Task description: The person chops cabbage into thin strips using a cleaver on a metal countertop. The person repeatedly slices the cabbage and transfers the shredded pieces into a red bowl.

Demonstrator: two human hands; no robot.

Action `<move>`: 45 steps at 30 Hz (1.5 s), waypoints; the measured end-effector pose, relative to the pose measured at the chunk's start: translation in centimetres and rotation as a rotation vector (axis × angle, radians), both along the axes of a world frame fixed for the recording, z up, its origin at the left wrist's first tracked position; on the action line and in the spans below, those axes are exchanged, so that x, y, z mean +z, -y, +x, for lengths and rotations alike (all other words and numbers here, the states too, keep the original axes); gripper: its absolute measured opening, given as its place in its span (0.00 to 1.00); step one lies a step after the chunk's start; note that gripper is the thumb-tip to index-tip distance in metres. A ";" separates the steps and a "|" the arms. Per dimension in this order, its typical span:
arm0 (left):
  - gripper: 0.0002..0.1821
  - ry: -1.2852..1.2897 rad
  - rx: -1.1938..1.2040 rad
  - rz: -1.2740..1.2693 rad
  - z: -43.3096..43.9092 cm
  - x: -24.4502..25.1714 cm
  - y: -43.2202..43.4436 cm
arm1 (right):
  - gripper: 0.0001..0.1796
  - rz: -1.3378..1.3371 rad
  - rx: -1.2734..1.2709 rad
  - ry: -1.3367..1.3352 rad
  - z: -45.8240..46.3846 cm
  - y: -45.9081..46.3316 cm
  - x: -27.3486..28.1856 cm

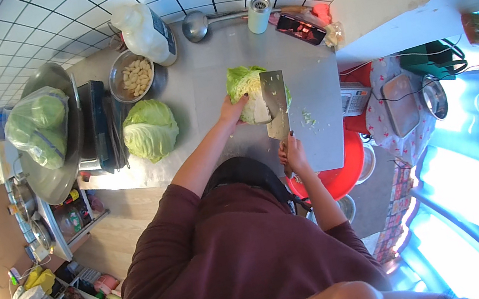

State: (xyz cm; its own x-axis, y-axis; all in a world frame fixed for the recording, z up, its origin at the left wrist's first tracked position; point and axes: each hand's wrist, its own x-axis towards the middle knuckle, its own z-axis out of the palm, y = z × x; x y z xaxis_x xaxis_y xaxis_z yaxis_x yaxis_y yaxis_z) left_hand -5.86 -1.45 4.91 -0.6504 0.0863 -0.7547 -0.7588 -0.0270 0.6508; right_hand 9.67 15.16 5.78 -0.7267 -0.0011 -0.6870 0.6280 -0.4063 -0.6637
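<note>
A cut cabbage piece (244, 86) with its pale core showing rests on the metal worktop (206, 67). My left hand (235, 108) grips its left side, thumb on top. My right hand (293, 154) is closed round the handle of a cleaver (278, 109), whose broad blade lies over the right part of the cabbage; whether the edge is in the cabbage cannot be told. Small cabbage shreds (309, 118) lie right of the blade. A whole cabbage (151, 131) sits to the left, below a bowl of peeled garlic cloves (137, 77).
Along the tiled wall stand a white plastic jug (146, 32), a metal ladle (196, 27), a pale green canister (260, 15) and a phone (300, 29). Bagged cabbages (38, 126) lie in a large pan at left. A red basin (347, 169) is below the worktop's right edge.
</note>
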 end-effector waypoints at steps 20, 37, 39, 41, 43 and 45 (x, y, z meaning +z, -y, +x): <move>0.32 0.107 0.068 0.175 -0.1 -1.5 0.2 | 0.26 0.451 0.057 -0.259 2.7 0.5 4.5; 0.37 0.109 0.105 0.187 1.7 -1.9 -1.9 | 0.19 0.754 0.167 -0.144 5.8 2.4 4.7; 0.37 0.106 0.107 0.177 1.5 -1.9 -1.8 | 0.19 0.780 0.155 -0.217 5.9 2.4 5.2; 0.38 0.123 0.114 0.181 1.5 -2.0 -1.8 | 0.19 0.810 0.166 -0.225 6.1 2.6 5.9; 0.38 0.127 0.118 0.193 1.4 -2.1 -1.7 | 0.19 0.853 0.194 -0.227 6.2 2.9 6.4; 0.38 0.127 0.116 0.217 1.4 -2.1 -1.6 | 0.20 0.911 0.202 -0.197 6.2 3.5 6.5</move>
